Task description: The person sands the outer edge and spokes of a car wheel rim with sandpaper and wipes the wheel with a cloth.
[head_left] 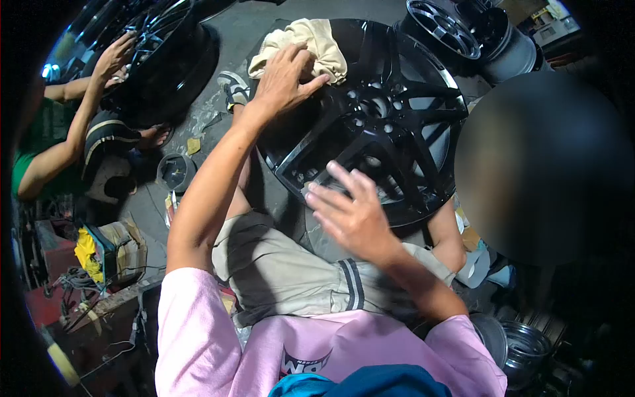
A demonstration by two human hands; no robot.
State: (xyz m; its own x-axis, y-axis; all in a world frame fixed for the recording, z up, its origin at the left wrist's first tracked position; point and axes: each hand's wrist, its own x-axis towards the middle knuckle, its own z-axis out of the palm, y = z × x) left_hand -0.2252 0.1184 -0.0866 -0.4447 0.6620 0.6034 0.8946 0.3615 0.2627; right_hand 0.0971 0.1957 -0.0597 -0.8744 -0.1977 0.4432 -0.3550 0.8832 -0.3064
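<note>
In the head view a black multi-spoke wheel rim (374, 106) lies face up between my knees. My left hand (289, 78) rests on a crumpled cream cloth (317, 46) at the rim's upper left edge, fingers curved over it and thumb apart. My right hand (350, 212), slightly blurred, is raised over the rim's near left edge, with its fingers spread. Whether a small pale item lies at its fingertips is too blurred to tell.
At the upper left, a co-worker in green (49, 139) has both hands at another dark wheel (162, 73). More rims (443, 30) stand at the upper right. A round container (176, 173) sits on the floor. A blurred dark round shape (542, 165) covers the right side.
</note>
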